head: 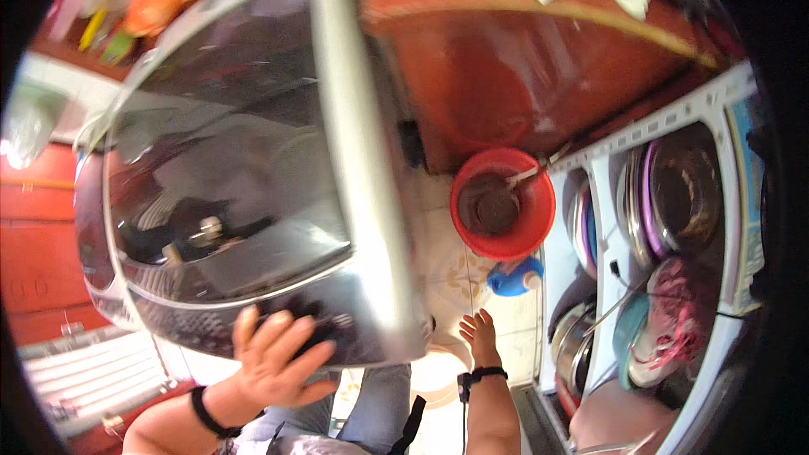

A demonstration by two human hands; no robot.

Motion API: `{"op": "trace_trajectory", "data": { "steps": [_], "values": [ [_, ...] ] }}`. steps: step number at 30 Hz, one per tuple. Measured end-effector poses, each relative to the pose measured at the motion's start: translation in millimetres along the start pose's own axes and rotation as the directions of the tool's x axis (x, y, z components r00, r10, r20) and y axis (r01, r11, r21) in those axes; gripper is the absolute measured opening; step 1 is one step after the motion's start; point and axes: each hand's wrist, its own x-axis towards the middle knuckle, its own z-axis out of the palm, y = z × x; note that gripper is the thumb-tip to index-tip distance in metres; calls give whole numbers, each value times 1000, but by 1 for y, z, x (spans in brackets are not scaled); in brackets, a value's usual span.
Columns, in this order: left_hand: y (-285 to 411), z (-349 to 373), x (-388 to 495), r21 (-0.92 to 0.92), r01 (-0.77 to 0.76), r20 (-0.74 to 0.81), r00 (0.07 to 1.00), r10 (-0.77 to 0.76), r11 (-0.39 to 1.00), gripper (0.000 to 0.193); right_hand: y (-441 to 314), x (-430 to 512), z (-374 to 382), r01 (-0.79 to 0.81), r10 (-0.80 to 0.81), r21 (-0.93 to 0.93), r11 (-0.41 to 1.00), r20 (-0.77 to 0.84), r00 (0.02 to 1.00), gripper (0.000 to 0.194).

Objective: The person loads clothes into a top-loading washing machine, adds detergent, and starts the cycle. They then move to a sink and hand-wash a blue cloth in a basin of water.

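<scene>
My left hand is spread at the front edge of a top-loading washing machine with a dark see-through lid; whether it touches the machine I cannot tell. Nothing is held in it. To the right of the machine, my right hand hangs empty with its fingers apart. Beyond that hand a blue plastic bottle with a pale cap is beside a red plastic bucket. The bucket holds dark, murky contents, and a stick-like handle leans over its rim. Both wrists wear black bands.
At the right stands a white rack with pots, basins and a pink bundle. A reddish-brown wooden panel rises behind the bucket. Bags lie at the upper left, near red cabinets. A pale round container is near my legs.
</scene>
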Motion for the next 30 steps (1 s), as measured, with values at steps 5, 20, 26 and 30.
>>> {"op": "trace_trajectory", "data": {
  "steps": [5,20,26,30],
  "values": [
    [4,-9,11,-100,63,6,998,-63,993,60,-77,-93,9,306,-303,-216,927,48,952,43],
    [-144,-93,-26,-457,148,-317,894,-317,877,16,-183,-414,299,916,-806,-399,39,529,265,17],
    [-207,-92,-33,-162,522,340,826,-450,837,27,-182,-401,394,630,-705,-612,-478,695,141,22],
    [-211,-84,-22,-127,521,440,792,-423,844,29,-187,-386,405,521,-639,-725,-452,670,378,11]
  ]
}}
